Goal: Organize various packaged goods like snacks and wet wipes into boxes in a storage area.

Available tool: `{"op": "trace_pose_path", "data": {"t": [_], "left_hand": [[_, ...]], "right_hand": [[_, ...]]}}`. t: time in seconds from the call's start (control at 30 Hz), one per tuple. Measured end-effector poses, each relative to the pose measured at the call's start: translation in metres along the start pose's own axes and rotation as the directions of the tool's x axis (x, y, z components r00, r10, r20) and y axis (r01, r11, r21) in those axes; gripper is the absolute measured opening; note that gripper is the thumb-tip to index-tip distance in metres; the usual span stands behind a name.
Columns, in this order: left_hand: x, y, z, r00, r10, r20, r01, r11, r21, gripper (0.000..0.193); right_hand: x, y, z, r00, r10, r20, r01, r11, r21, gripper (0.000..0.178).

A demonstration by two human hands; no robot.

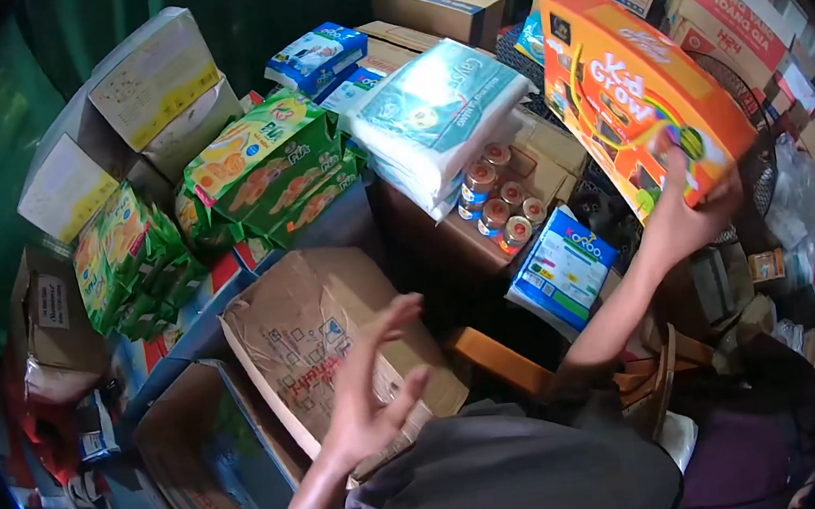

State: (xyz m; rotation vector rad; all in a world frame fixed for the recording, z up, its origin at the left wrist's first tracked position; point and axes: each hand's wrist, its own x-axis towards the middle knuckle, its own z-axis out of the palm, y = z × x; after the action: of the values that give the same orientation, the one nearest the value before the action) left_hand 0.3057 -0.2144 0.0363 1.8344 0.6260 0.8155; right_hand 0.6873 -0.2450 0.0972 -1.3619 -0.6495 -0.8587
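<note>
My right hand (686, 210) grips an orange carton (634, 96) by its lower right corner, the thumb lying on the printed front. The carton is tilted and raised above the goods on the right, and a yellow cord handle hangs across its front. Fingers apart and holding nothing, my left hand (369, 408) hovers over a brown cardboard box (281, 322) in front of me. Between the hands sit several small lidded jars (494, 208) and a blue-and-white plastic pack (568, 265). Whether the carton touches anything behind it I cannot tell.
Green snack packs (264, 160) are stacked at the left back, with more green packs (134, 248) nearer. A pile of teal-and-white packages (441, 102) stands mid-back. An open carton (187, 427) lies at lower left. Boxes and plastic bags (789, 194) crowd the right.
</note>
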Motion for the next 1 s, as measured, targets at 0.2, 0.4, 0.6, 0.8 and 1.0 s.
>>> {"op": "trace_pose_path", "data": {"t": [0.2, 0.4, 0.6, 0.8, 1.0], "left_hand": [[0.026, -0.006, 0.107, 0.875, 0.29, 0.386, -0.033, 0.834, -0.551, 0.062], [0.01, -0.004, 0.135, 0.81, 0.401, 0.428, -0.079, 0.798, -0.598, 0.059], [-0.005, -0.021, 0.122, 0.883, 0.242, 0.402, 0.016, 0.841, -0.54, 0.052], [-0.007, -0.029, 0.122, 0.904, 0.228, 0.362, 0.009, 0.836, -0.549, 0.05], [-0.005, -0.032, 0.114, 0.902, 0.257, 0.347, -0.045, 0.854, -0.518, 0.048]], "right_hand": [[0.041, -0.011, 0.024, 0.937, -0.009, 0.349, 0.143, 0.922, -0.361, 0.063], [0.04, 0.0, 0.056, 0.64, 0.163, 0.75, 0.341, 0.815, -0.469, 0.06], [0.019, 0.034, 0.081, 0.538, 0.13, 0.833, 0.374, 0.848, -0.375, 0.06], [0.016, 0.054, 0.115, 0.447, 0.101, 0.889, 0.435, 0.844, -0.314, 0.06], [0.006, 0.066, 0.125, 0.421, 0.147, 0.895, 0.455, 0.82, -0.348, 0.056]]}}
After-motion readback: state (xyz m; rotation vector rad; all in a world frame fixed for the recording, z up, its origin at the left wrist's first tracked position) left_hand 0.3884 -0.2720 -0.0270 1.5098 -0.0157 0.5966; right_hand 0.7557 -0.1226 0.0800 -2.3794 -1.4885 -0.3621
